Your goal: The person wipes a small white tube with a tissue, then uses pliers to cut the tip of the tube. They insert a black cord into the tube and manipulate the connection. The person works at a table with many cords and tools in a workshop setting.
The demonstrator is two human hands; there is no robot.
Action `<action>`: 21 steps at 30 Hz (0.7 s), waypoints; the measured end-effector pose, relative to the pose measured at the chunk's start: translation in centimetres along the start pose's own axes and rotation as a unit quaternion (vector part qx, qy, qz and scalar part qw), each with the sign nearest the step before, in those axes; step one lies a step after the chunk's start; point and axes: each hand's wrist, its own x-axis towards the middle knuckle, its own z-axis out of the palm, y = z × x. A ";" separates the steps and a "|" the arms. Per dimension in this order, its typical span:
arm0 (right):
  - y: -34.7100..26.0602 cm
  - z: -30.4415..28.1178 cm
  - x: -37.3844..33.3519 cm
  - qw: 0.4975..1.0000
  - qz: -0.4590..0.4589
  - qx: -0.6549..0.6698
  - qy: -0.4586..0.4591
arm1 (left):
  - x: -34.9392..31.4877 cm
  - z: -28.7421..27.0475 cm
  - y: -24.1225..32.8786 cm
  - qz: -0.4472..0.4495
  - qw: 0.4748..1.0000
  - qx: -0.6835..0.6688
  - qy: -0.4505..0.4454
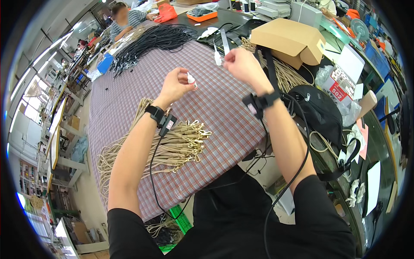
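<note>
Single head-worn fisheye view, steeply downward, close over the checked table (224, 112).

Surface (224, 116): covered in a plaid check cloth, purple-grey. Near left, a bundle of beige cords (172, 149) with brass snap hooks, ends trailing off the near-left edge; far left, a heap of black cords (151, 41). Far right, a brown cardboard box (293, 41) over more beige cords.
</note>
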 end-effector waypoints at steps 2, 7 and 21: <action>3.9 1.3 4.8 0.999 0.042 -0.024 0.015 | 0.9 -0.2 1.0 -0.005 1.000 -0.012 -0.018; 5.5 4.9 10.2 0.986 0.108 -0.026 -0.128 | 2.5 -5.5 -0.8 0.029 0.999 0.023 0.022; 1.7 9.8 11.4 0.981 0.041 0.064 -0.176 | 1.4 -5.5 -5.2 0.072 0.982 0.147 0.098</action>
